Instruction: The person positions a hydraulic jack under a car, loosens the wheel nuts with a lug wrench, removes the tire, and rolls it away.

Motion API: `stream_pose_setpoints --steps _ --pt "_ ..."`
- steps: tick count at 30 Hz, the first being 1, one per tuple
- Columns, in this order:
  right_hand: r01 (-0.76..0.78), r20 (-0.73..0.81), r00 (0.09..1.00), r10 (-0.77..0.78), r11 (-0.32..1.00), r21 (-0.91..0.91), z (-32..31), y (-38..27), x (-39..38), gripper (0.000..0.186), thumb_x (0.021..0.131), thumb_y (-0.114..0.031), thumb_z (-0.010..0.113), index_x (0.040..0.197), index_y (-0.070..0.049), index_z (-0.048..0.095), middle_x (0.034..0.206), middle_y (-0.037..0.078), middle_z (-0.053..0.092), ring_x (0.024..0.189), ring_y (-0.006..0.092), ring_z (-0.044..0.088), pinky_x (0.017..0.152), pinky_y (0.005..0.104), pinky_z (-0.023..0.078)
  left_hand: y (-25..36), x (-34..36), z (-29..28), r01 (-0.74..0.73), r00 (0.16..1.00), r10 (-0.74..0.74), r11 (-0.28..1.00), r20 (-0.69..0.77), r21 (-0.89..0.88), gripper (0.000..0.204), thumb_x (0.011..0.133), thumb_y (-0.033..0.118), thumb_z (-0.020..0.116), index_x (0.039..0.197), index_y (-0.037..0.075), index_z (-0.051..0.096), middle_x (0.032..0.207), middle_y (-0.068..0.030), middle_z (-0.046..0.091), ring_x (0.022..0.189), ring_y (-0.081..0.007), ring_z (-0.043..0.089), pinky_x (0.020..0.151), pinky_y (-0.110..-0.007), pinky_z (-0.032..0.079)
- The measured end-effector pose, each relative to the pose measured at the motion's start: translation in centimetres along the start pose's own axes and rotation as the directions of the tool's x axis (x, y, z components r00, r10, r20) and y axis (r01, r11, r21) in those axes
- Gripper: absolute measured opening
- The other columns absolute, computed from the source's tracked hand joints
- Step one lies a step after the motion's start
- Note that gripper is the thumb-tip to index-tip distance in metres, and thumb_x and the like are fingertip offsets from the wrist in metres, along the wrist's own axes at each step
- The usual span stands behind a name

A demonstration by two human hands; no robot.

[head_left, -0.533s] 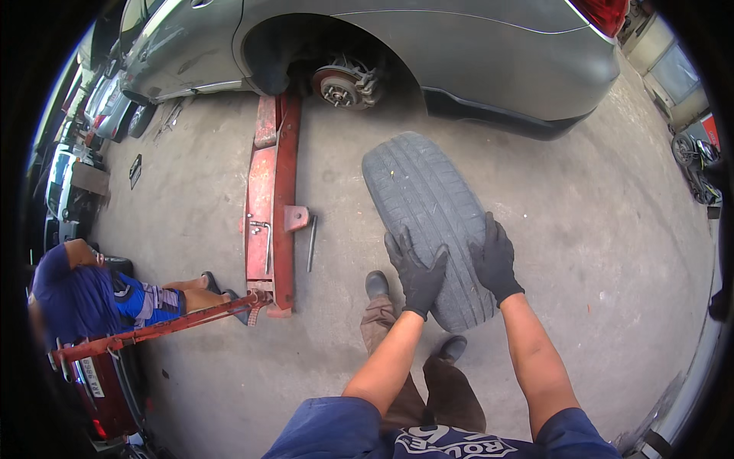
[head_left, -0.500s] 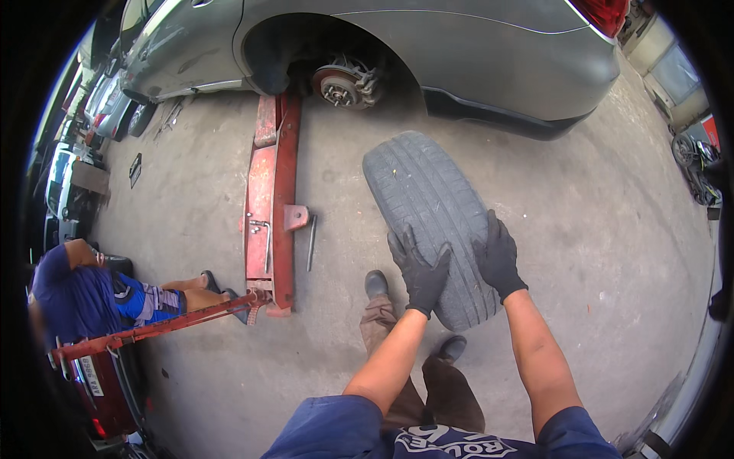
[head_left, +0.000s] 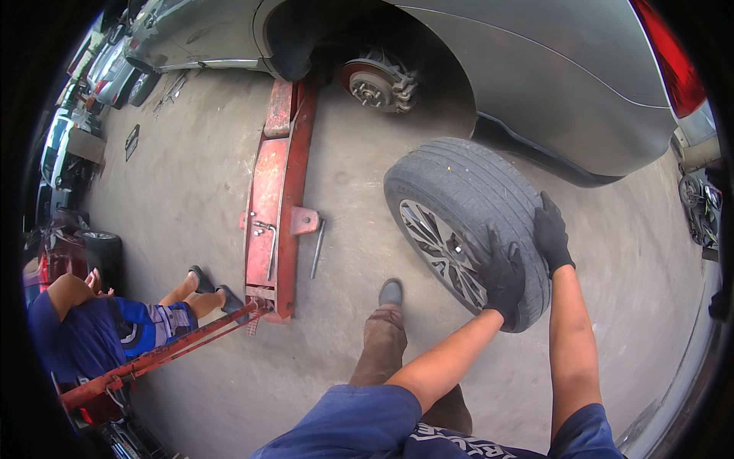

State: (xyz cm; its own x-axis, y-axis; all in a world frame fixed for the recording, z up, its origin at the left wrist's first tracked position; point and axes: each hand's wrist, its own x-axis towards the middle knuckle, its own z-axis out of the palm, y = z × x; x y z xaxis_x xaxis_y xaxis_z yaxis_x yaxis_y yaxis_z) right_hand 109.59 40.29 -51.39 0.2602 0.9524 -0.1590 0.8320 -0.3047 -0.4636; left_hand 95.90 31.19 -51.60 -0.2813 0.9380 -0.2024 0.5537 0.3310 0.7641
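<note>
A car wheel (head_left: pixel 478 183) with a grey tyre and a silver-and-dark spoked rim (head_left: pixel 442 250) stands tilted on the floor, its rim side turned leftward. My left hand (head_left: pixel 501 279), in a black glove, grips the tyre's near left edge, its fingers reaching toward the rim. On the tread at the right lies my right hand (head_left: pixel 552 233), also black-gloved, fingers curved over the tyre. Beyond the wheel, the bare hub with its brake disc (head_left: pixel 375 84) and studs shows in the wheel arch of a grey car (head_left: pixel 550 69).
A red floor jack (head_left: pixel 267 183) reaches under the car, with a wheel wrench (head_left: pixel 270 245) and small nuts lying on it. A metal bar (head_left: pixel 317 249) lies beside it. At the left, a person in blue (head_left: pixel 99 329) sits behind the jack's long handle (head_left: pixel 160 356). Other vehicles stand farther left.
The wheel has turned so its spoked rim now shows, and it has shifted right in view. Both hands stay on the tyre. The car and hub appear closer.
</note>
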Motion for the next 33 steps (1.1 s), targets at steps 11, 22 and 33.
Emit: stream_pose_setpoints --steps 11,22,33 --pt "0.011 -0.329 0.944 -0.019 1.0 -0.027 -0.6 -2.3 7.1 0.048 0.106 -0.034 0.052 0.13 0.007 0.061 0.134 0.027 0.058 0.126 0.0411 0.054 0.109 0.0442 0.04 -17.7 7.3 -8.0 -0.192 0.924 0.265 0.945 0.274 -0.266 0.052 0.098 0.032 0.065 0.138 0.003 0.053 0.134 -0.0241 0.057 0.126 -0.0443 0.054 0.106 -0.048 0.044" --pt "0.016 -0.284 0.958 -0.032 0.998 -0.059 -1.2 -0.8 8.8 0.034 0.105 -0.028 0.054 0.104 0.005 0.063 0.106 0.017 0.062 0.097 0.0275 0.06 0.089 0.0373 0.046 -49.0 -1.9 -28.6 0.534 0.758 -0.652 0.634 0.014 0.559 0.046 0.1 0.044 0.055 0.101 0.0 0.071 0.093 -0.0256 0.073 0.092 -0.0445 0.07 0.082 -0.053 0.054" --pt "-0.142 -0.171 0.981 0.092 0.941 -0.306 3.5 -13.7 11.4 0.047 0.106 -0.028 0.052 0.139 0.005 0.056 0.138 0.025 0.057 0.131 0.0384 0.053 0.111 0.0442 0.041 -41.5 23.3 -16.1 0.536 0.797 -0.59 0.6 0.124 -0.594 0.025 0.105 0.027 0.057 0.094 0.006 0.065 0.073 0.0025 0.057 0.062 -0.0075 0.05 0.057 -0.029 0.042"
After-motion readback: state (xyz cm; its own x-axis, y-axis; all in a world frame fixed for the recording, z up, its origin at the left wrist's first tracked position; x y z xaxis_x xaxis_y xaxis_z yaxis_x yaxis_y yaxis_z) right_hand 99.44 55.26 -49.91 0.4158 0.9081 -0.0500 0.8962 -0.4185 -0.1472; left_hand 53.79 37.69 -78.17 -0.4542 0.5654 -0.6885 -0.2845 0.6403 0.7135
